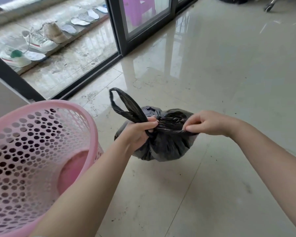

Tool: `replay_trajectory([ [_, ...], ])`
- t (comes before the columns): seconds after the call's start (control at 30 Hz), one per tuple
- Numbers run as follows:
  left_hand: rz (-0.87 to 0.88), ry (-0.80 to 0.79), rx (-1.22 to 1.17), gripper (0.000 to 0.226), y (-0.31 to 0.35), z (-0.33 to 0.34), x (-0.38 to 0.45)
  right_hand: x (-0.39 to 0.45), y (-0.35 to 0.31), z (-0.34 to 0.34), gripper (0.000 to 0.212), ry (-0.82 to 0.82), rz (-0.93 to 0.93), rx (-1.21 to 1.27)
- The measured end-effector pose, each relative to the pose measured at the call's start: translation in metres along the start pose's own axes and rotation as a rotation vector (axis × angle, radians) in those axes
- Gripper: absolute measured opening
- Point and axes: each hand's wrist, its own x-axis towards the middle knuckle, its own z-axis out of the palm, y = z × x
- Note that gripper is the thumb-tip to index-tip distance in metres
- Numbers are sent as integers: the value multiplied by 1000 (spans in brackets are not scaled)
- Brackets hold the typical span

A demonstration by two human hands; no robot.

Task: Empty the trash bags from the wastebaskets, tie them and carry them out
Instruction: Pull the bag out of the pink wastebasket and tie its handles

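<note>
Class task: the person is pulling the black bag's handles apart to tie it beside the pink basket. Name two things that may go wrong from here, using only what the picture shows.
1. The left hand and right hand stretch the thin plastic of the black trash bag taut; it may tear at the neck.
2. The left forearm lies close to the pink wastebasket; a sharp tug might knock it over.

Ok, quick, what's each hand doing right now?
Left hand: closed around one handle loop of the black trash bag.
Right hand: pinching the bag's other handle, pulled taut.
</note>
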Motion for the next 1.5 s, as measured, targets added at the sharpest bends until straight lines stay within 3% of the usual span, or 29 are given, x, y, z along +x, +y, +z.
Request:
replay_trajectory([
  [0.07,28,-14,-5,47,3,-5,1,7,2,3,32,243,-75,-100],
  [0.1,32,-39,13,53,4,-7,2,9,2,5,44,278,-117,-159],
  [0.2,7,-123,97,61,2,-6,3,14,-1,15,73,132,-179,-258],
  [0.27,-9,-184,113,52,0,-6,4,17,-2,18,79,30,-214,-242],
  [0.37,-27,-247,114,33,0,-7,4,19,-2,20,63,20,-236,-65],
  [0.47,-28,-274,171,41,2,-6,2,20,1,23,31,68,-163,29],
  [0.53,5,-201,322,44,4,-2,1,19,3,26,16,78,-129,44],
  [0.73,217,214,824,35,-7,3,9,24,-4,37,19,109,-146,-116],
  [0.83,411,277,1076,23,-14,9,5,26,-7,43,32,121,-162,-130],
  [0.9,411,318,1231,11,-15,15,0,28,-7,47,31,108,-164,-145],
  [0.97,308,347,1346,23,-14,17,-1,31,-4,49,16,98,-151,-155],
  [1.03,181,349,1244,26,-11,15,2,34,1,51,10,92,-136,-137],
  [1.1,5,288,820,21,-8,11,4,35,6,52,11,91,-122,-138],
  [1.17,-164,217,413,32,-4,6,4,36,10,53,17,102,-108,-153],
  [1.23,-250,169,193,36,-4,-1,4,37,13,55,23,107,-94,-175],
  [1.37,-271,223,2,36,-8,2,7,39,12,60,24,104,-82,-215],
  [1.5,-180,266,-229,36,-12,14,8,41,12,59,9,123,-64,-218],
])
